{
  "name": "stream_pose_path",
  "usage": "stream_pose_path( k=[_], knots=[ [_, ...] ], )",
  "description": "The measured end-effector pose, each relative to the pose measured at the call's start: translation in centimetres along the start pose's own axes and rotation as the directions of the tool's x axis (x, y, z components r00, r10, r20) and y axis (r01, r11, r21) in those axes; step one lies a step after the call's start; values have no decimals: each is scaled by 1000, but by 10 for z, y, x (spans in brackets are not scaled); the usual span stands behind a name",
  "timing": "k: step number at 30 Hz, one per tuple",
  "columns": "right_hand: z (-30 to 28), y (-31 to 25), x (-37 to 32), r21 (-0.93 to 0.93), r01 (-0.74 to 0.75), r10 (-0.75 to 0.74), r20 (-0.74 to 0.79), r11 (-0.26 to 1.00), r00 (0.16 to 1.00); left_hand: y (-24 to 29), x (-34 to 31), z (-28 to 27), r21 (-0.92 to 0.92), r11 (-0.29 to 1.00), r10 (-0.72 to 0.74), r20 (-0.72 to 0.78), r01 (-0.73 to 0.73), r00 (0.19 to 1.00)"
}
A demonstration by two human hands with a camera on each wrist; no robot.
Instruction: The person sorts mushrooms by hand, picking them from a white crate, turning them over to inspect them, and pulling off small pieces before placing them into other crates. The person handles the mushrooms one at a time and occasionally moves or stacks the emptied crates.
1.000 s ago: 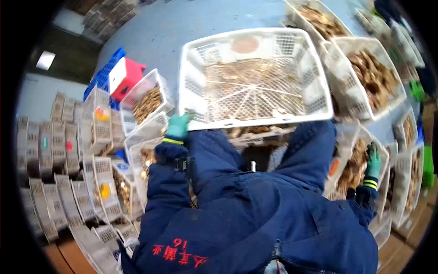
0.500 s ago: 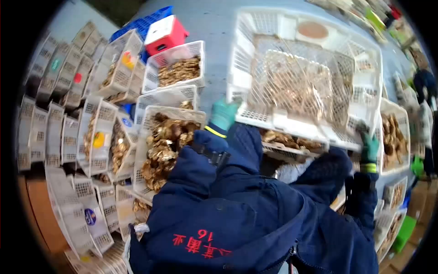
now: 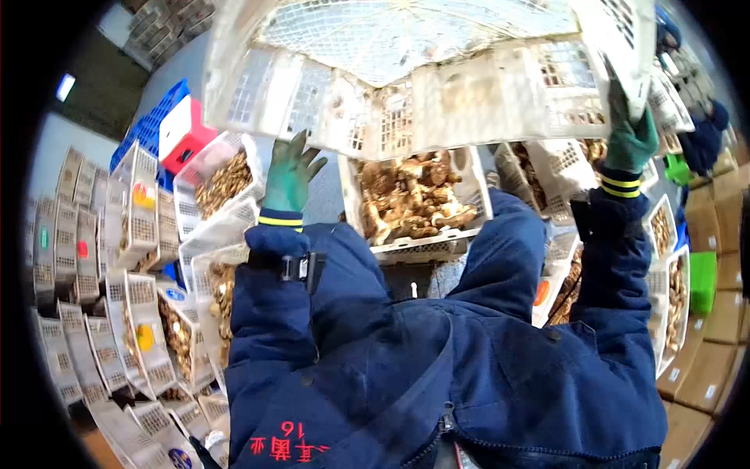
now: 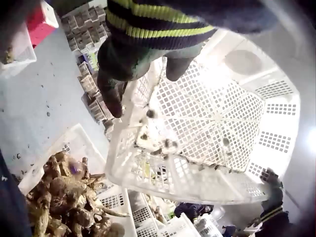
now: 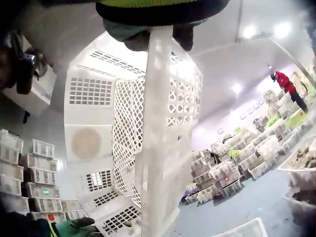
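Left of frame: stacked white crates [image 3: 66, 227]. Then my left hand [image 3: 289, 180], fingers spread wide at the lower edge of the tilted crate [image 3: 469, 98]; touching, probably, but the view is poor. The tilted crate spans top centre. Centre, below it: brown mushrooms [image 3: 414, 195] in another crate [image 3: 473, 184]. Right of frame: my right hand [image 3: 631, 144], fingers gripping the tilted crate's rim.

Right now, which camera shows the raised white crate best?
The left wrist view, with most of the raised white crate and its grid floor visible. The head view crops it; the right wrist view shows it obliquely.
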State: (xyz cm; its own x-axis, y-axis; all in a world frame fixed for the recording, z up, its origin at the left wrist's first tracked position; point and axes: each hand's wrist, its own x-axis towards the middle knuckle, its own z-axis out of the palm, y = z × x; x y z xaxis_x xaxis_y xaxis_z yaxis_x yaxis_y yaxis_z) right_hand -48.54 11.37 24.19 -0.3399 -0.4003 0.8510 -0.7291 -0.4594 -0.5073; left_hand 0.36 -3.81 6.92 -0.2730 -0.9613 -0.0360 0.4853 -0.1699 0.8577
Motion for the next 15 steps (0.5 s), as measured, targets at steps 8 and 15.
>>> stream_pose_path(
  k=[8,15],
  knots=[
    [-30,-100,1,-247,651,-636,146,718,757,-25,21,-23,-164,984,16,468,68,884],
    [-18,-135,26,-348,591,-608,71,727,791,-4,52,-27,-104,993,82,198,-63,977]
  ],
)
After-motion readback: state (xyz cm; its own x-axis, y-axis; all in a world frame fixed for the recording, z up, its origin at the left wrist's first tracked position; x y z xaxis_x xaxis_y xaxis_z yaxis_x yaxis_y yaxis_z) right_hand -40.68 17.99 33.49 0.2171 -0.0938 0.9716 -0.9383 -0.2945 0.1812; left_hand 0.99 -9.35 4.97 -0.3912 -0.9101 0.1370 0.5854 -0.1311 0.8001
